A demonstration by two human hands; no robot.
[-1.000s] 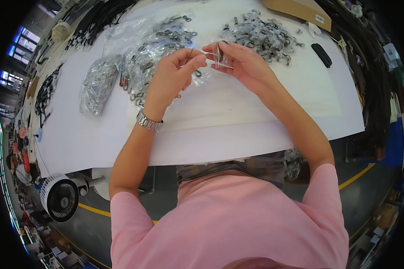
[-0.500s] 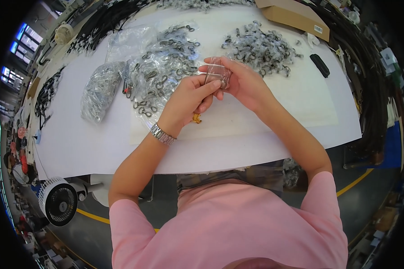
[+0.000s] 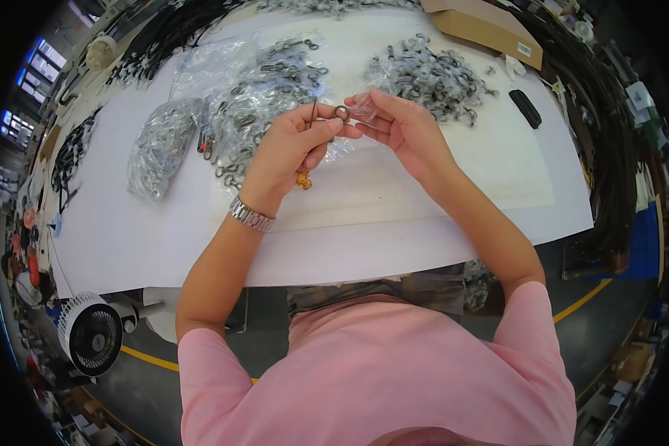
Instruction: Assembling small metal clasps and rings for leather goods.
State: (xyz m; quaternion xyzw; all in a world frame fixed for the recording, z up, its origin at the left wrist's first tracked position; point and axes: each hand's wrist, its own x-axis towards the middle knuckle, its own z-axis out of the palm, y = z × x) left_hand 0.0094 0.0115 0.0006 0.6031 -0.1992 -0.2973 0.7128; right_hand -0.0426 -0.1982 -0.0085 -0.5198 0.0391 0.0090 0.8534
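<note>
While the left hand (image 3: pixel 293 145) pinches a dark metal piece (image 3: pixel 341 107) between thumb and fingers, its ringed end out past the fingertips, the right hand (image 3: pixel 414 135) just beside it is clamped on a small clear bag (image 3: pixel 363 108). A thin dark rod (image 3: pixel 314 110) also rises from the left hand's grip. Just below that hand shows an orange-gold item (image 3: pixel 303 181); whether it is held, one cannot tell. Beyond each hand, a heap of wrapped metal pieces, left (image 3: pixel 282 70) and right (image 3: pixel 431 78), lies on the tabletop (image 3: pixel 394 238).
</note>
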